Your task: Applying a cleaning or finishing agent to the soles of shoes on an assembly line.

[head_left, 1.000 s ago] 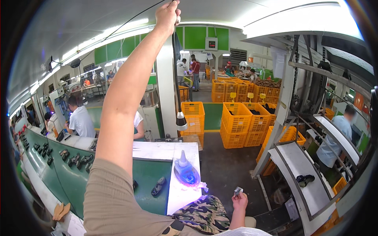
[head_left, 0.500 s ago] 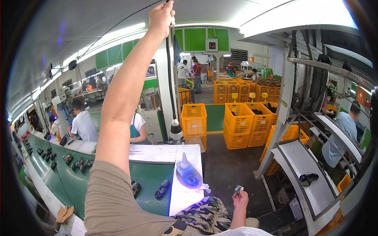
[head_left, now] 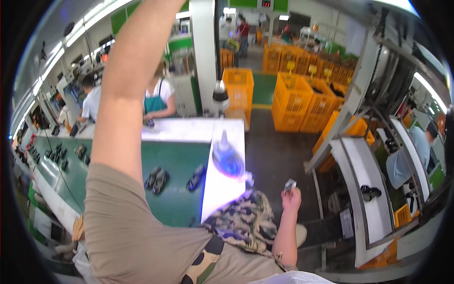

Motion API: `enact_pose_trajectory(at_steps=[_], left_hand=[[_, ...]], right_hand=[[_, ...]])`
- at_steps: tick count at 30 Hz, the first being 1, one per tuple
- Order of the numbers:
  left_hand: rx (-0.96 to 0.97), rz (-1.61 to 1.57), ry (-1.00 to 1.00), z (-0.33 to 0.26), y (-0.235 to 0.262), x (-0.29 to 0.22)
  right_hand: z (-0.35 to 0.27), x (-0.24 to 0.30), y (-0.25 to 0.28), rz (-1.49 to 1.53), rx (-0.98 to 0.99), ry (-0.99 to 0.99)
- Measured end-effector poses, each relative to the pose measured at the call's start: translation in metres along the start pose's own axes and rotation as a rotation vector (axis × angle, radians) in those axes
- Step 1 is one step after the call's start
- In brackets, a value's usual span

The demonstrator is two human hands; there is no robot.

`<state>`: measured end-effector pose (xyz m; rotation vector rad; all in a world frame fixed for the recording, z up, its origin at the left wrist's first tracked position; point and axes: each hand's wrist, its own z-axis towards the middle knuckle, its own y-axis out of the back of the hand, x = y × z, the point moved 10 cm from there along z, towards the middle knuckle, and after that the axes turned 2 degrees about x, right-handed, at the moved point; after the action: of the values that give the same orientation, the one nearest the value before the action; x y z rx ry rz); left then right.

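Observation:
My left arm (head_left: 124, 71) is raised, and its hand lies beyond the top edge. Low on the right, my right hand (head_left: 291, 200) is closed on a small grey piece (head_left: 290, 185), too small to name. A blue-filled squeeze bottle (head_left: 228, 160) with a pointed nozzle stands on the brightly lit white table end (head_left: 215, 199). Behind the bottle hangs a dark lamp head (head_left: 220, 92). A pair of dark sandals (head_left: 156, 180) and another dark shoe (head_left: 195, 178) lie on the green belt (head_left: 177, 151).
Stacked orange crates (head_left: 293, 104) stand beyond the aisle. A white sloping rack (head_left: 362, 165) at the right carries a dark sandal (head_left: 370, 192), with a metal post (head_left: 333, 123) beside it. Across the belt works a person in a green apron (head_left: 158, 102).
The view has tipped downward, so the scene sits higher. My left hand, earlier closed around a black cord at the top, has left the picture. My right hand keeps its small grey piece.

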<state>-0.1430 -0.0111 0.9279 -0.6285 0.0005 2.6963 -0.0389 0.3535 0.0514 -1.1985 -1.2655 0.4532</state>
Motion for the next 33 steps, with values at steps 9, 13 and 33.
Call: enact_pose_trajectory(at_steps=[9,13,33], left_hand=[[0.230,-0.127,0.321,-0.214,0.034,0.152],[0.285,-0.074,0.393,-0.285,0.044,0.183],[-0.086,-0.250,0.386,-0.443,0.136,0.288]], right_hand=[[-0.006,0.014,0.030,-0.119,-0.081,-0.009],[-0.011,0.015,0.029,-0.135,-0.080,-0.022],[-0.016,-0.008,0.042,-0.202,-0.126,-0.105]])
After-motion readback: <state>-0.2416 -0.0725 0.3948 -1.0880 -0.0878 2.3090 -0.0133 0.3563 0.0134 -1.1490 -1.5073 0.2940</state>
